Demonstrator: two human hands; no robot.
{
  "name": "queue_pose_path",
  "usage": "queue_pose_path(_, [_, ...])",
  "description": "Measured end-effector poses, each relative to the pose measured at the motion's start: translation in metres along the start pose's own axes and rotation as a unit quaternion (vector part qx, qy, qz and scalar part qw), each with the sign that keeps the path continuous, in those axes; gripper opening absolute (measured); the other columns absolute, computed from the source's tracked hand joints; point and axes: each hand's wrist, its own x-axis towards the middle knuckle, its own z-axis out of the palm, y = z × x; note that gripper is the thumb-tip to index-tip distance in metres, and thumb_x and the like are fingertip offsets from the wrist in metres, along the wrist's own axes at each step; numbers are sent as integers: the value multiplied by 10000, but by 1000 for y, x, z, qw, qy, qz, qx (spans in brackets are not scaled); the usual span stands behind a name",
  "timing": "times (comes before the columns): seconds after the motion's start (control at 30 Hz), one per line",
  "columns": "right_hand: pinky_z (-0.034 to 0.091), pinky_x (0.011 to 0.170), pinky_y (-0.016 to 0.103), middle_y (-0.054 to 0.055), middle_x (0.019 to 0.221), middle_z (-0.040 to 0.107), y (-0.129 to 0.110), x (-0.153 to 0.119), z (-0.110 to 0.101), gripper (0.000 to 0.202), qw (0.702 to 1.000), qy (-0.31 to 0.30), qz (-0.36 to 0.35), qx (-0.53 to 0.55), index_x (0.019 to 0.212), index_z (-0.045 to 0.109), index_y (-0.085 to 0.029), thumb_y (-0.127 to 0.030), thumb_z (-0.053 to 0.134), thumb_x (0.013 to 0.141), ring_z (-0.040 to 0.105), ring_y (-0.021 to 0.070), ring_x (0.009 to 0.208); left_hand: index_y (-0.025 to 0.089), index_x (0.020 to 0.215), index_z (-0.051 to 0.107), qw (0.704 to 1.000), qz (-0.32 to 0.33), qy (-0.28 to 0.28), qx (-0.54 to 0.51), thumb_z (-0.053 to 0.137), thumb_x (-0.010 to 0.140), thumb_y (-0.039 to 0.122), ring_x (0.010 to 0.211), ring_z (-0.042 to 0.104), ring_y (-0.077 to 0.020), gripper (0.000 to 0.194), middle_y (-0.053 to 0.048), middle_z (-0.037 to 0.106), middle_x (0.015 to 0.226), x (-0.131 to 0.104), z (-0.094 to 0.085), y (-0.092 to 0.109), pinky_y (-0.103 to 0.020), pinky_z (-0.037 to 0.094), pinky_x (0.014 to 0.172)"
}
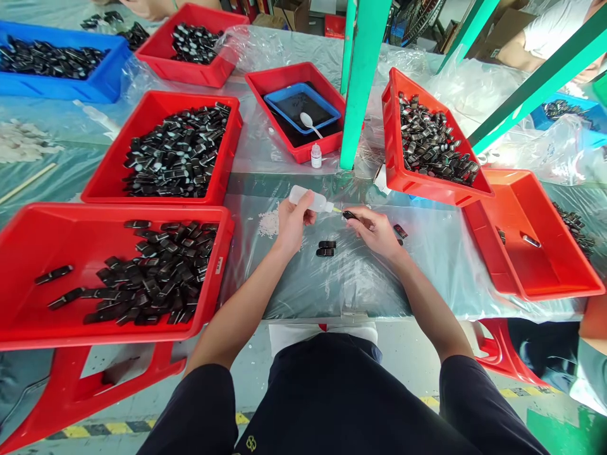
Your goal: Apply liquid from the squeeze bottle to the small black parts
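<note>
My left hand (pixel 294 221) is closed round a white squeeze bottle (pixel 310 198), tipped sideways with its thin nozzle pointing right. In my right hand (pixel 375 230), a small black piece (pixel 349 215) is pinched between the fingers, close to the nozzle tip. Whether the two touch, I cannot tell. Two black pieces (pixel 325 248) lie one behind the other on the plastic-covered table (pixel 327 294) below my hands. More dark pieces (pixel 401 231) rest just right of my right hand. Small white bits (pixel 269 223) are heaped left of my left hand.
Red bins of black pieces stand left (pixel 227 253) and right (pixel 431 186). A red bin (pixel 303 151) holds a blue tray with a spoon; a small bottle (pixel 316 156) stands before it. A green post (pixel 359 95) rises beyond my hands. Other people are partly visible at the edges.
</note>
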Motion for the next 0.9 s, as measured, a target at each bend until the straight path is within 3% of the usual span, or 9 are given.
queue_pose_path(0.27, [458, 560, 269, 4, 768, 689, -6, 0, -2, 426, 999, -30, -2, 39, 1050, 742, -193, -605, 676, 965, 535, 110, 574, 175, 725, 702, 997, 41, -51, 37, 853, 732, 615, 502, 451, -80, 465, 9, 554, 584, 1, -5, 1, -235, 315, 469])
queue_pose_path(0.9, [484, 567, 270, 8, 789, 700, -7, 0, 1, 484, 996, -34, 3, 77, 1063, 761, -198, -661, 684, 943, 533, 107, 580, 172, 704, 689, 994, 80, -64, 32, 879, 699, 650, 467, 432, -69, 514, 12, 570, 575, 5, -9, -2, -232, 328, 445])
